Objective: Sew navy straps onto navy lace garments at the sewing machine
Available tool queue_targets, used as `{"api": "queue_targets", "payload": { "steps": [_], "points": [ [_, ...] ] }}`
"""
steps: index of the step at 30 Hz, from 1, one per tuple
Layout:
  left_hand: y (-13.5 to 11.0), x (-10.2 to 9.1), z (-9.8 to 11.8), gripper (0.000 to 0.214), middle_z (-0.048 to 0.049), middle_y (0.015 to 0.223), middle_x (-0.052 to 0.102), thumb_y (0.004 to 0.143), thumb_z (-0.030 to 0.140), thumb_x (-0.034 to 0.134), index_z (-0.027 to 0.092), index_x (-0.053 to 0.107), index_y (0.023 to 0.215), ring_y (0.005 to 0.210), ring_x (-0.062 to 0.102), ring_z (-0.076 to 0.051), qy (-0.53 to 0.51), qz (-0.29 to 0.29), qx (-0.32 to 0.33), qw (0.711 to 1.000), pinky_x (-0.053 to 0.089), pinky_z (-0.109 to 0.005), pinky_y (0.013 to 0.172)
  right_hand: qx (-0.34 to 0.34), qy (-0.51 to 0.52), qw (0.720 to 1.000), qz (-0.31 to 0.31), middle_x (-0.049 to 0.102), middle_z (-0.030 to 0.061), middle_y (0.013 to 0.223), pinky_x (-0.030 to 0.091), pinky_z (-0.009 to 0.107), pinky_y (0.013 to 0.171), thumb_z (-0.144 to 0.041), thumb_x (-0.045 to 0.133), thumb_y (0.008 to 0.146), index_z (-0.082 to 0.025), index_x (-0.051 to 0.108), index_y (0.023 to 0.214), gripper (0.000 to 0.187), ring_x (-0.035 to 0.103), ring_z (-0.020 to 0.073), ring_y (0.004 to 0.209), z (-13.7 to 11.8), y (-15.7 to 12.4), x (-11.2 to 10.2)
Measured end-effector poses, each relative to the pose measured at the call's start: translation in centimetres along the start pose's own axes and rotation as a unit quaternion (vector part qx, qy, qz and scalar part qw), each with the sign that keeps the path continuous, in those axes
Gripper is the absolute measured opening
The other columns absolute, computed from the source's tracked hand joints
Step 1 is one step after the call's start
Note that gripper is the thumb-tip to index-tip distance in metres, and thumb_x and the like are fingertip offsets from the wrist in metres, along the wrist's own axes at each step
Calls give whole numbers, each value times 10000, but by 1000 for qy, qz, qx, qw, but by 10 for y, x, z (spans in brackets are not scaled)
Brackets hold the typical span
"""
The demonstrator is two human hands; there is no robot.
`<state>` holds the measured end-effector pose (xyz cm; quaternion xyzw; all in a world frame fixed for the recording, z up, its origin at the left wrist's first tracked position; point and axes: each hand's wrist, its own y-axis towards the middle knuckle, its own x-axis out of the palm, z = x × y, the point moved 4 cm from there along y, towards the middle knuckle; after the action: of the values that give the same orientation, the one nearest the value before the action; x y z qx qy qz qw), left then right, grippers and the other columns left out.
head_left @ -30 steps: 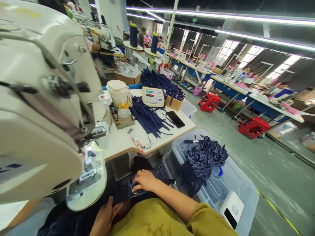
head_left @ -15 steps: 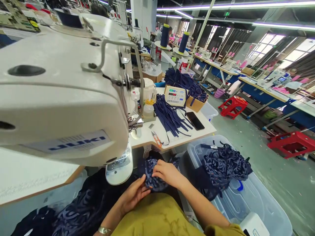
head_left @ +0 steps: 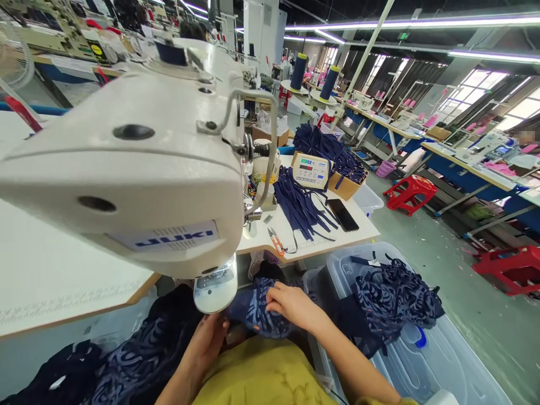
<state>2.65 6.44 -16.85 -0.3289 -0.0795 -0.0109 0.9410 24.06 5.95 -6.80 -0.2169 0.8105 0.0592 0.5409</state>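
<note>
A navy garment piece (head_left: 258,306) with a wavy blue pattern and a sheer dark part hangs over my lap, below the sewing machine (head_left: 181,185). My right hand (head_left: 297,308) has its fingers closed on the patterned part. To its left, my left hand (head_left: 210,337) pinches the garment's dark edge, close under the rounded end of the machine's lower arm (head_left: 216,295). Some of the left fingertips are hidden by that arm. More dark patterned garments (head_left: 139,349) lie heaped at the left of my lap.
On the table lie orange-handled thread snips (head_left: 276,242), navy straps (head_left: 301,205), a phone (head_left: 343,215) and a control panel (head_left: 311,170). To my right, patterned garments (head_left: 396,298) rest on a clear plastic bin lid (head_left: 442,360). Red stools (head_left: 410,193) stand on the floor beyond.
My left hand has moved left, away from the right hand, to the end of the machine's arm, and the garment's dark part is stretched between them. The camera view has shifted slightly left.
</note>
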Motion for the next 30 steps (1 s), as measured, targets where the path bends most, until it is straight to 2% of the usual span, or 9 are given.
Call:
{"api": "queue_targets", "payload": {
  "steps": [4,7,10,15,21,23,26,28,30],
  "points": [
    [-36,-18,29,334,-20,800,646,879,474,508,159,617,887,676,598,-124,61,1,54,997,517,-297,645,-8,70,996,49,620,43,1022,461,291,790,-402,636,851,-214,562,1094,316,599,200,925,-19,1,-17],
    [-78,-13,52,426,-14,485,591,783,550,586,181,589,570,521,571,-154,123,-43,78,988,500,-284,610,-97,163,979,72,567,96,1226,379,352,999,-447,586,874,-195,507,1238,449,507,226,1144,-53,-1,-36],
    [-116,0,80,378,0,555,637,717,570,635,195,631,672,586,593,-162,168,-55,136,975,493,-249,621,-185,255,949,22,622,67,1138,379,302,994,-405,477,947,-203,532,1233,355,550,181,1078,-86,-7,-47],
    [-145,19,127,408,14,516,561,785,535,557,199,571,554,489,514,-118,322,-69,295,897,434,-192,467,-89,367,922,87,654,7,909,449,206,731,-379,608,869,-222,629,1110,288,579,129,792,-98,-13,-66],
    [-150,29,149,470,23,580,639,932,441,347,198,616,632,520,577,-99,411,-101,364,830,451,-157,489,-9,421,895,144,594,-36,711,402,182,613,-329,621,845,-187,658,827,148,510,90,638,-93,-1,-88],
    [-156,27,158,442,45,531,595,939,393,372,198,584,604,472,544,-72,462,-34,451,763,418,-145,465,13,401,901,167,566,-43,700,389,189,623,-321,599,856,-187,636,823,143,491,89,646,-87,6,-89],
    [-169,25,170,203,13,753,694,895,322,513,198,658,827,688,644,-99,498,96,643,574,477,-179,722,25,373,914,154,531,-50,691,367,201,618,-319,561,876,-188,596,810,151,469,91,650,-81,17,-82],
    [-168,26,169,241,-57,1050,702,879,279,548,168,635,1073,976,645,-161,532,118,711,444,396,-278,993,14,360,924,129,529,-52,702,363,208,621,-318,557,874,-191,575,805,146,467,94,654,-79,25,-75],
    [-157,27,163,319,-99,1201,647,886,260,532,130,589,1172,1120,591,-192,581,106,714,376,294,-334,1098,7,360,925,125,523,-53,703,362,214,612,-316,559,870,-194,547,815,135,466,96,641,-76,32,-70]
  ]
}}
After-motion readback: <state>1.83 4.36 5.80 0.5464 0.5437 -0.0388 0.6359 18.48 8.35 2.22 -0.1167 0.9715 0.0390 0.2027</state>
